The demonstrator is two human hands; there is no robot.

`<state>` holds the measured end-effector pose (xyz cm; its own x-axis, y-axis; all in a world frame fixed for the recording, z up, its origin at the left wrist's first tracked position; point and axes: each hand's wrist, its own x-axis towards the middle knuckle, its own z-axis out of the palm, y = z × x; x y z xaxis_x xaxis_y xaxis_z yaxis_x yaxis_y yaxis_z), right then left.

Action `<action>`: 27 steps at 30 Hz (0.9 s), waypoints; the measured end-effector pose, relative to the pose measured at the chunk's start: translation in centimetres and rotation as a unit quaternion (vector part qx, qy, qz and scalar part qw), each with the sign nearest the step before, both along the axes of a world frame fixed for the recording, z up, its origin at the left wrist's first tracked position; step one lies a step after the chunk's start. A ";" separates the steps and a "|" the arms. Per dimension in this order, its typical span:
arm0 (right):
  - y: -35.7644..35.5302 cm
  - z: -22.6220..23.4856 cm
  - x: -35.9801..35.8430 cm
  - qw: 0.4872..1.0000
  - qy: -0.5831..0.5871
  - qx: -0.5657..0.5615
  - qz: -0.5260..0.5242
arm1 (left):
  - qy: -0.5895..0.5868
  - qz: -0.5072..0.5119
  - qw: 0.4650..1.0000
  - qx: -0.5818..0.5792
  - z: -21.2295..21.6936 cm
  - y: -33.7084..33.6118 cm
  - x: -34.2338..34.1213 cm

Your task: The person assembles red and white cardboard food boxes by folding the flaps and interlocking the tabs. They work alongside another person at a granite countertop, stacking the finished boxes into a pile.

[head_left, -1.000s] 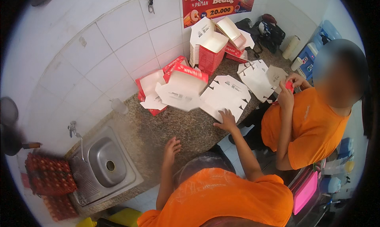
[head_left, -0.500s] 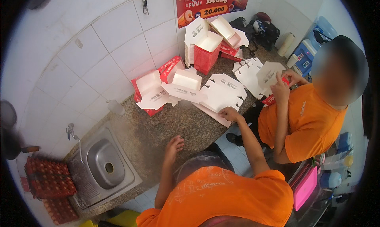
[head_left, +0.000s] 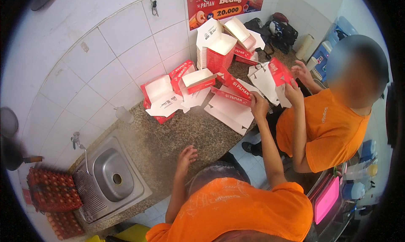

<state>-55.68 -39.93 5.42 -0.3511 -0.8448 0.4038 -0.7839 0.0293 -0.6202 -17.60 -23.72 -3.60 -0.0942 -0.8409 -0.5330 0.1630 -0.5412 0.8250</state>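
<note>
Head view, and only this one is on offer. The right hand is seen at the near edge of a flat carton blank, which lies on the granite counter just in front of the person, its white inside facing up. The fingers are curled and pinched on the blank's red side flap, which is raised off the counter. A second ago that hand was laid flat on the white sheets with nothing lifted; half a second ago it was only just closing on the edge. So a flap has been taken up, and the fold on this blank is judged to be under way and not finished.

The left hand has not been moved: it is kept on the counter's front edge, fingers loosely spread, nothing held, well apart from the blank.

Behind the blank, a small folded box sits on the loose red and white pile, and a tall stack of boxes stands against the tiled wall. To the right, a red carton is being worked by a co-worker's hands (a separate piece, not the person's own). Far left, a steel sink and red egg trays are left alone.
</note>
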 end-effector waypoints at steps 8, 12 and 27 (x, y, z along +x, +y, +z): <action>5.2 -2.1 6.6 0.983 -0.127 -0.130 -0.004 | 0.027 -0.077 0.989 -0.121 6.7 -2.2 -3.6; 4.0 -5.0 4.6 0.913 -0.379 -0.145 -0.027 | 0.042 -0.117 0.976 -0.179 7.6 -3.0 -4.8; 9.7 -2.0 9.4 0.943 -0.084 -0.095 0.308 | 0.119 -0.001 0.955 -0.273 9.3 -3.7 -9.0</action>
